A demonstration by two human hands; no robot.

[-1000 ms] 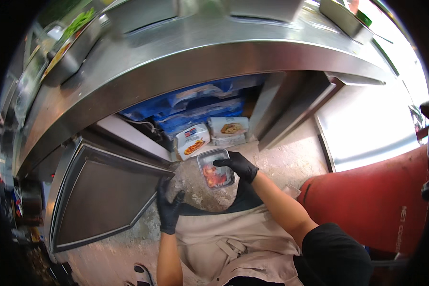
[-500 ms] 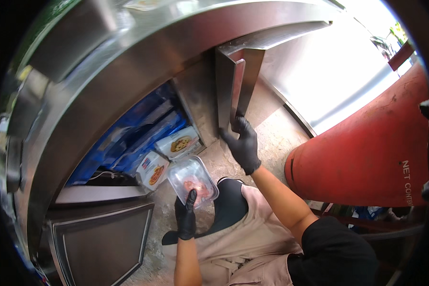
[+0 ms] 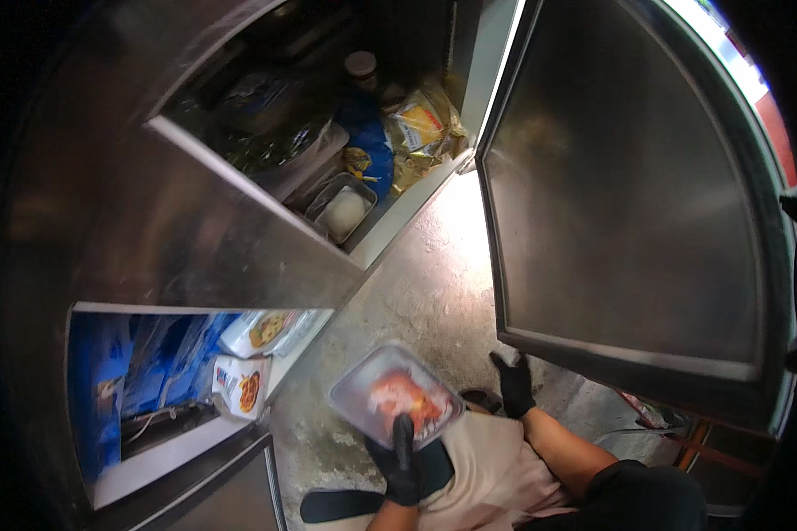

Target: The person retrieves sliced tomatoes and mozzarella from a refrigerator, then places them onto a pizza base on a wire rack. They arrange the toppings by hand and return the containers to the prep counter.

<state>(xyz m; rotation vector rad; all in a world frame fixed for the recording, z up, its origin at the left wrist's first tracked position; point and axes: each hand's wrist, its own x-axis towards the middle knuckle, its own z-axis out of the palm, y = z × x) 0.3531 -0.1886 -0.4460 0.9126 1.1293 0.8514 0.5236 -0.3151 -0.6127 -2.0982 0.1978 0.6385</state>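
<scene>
A clear plastic container [image 3: 394, 391] with reddish-pink food, perhaps raw meat, is in my left hand [image 3: 398, 465], thumb over its near edge. My right hand [image 3: 515, 387], in a black glove like the left, is just below the lower edge of a wide-open steel door [image 3: 629, 203]. Its thumb and fingers are apart with nothing in them. Beyond the door's hinge, an open steel compartment holds a clear tub [image 3: 345, 212] with something pale and round, a gold-coloured packet [image 3: 423, 133], a blue packet [image 3: 367, 146] and a lidded jar [image 3: 360, 66].
At lower left, a second open compartment holds blue plastic packaging [image 3: 164, 363] and white food packs [image 3: 239, 385] printed with food pictures. Its own door [image 3: 212, 487] hangs open toward me. Grey concrete floor [image 3: 416, 265] lies between the steel unit and the right-hand door.
The right-hand door has swung open, exposing the compartment's contents. My right hand has left the door's edge area and dropped lower. My left hand still holds the container; the view has shifted.
</scene>
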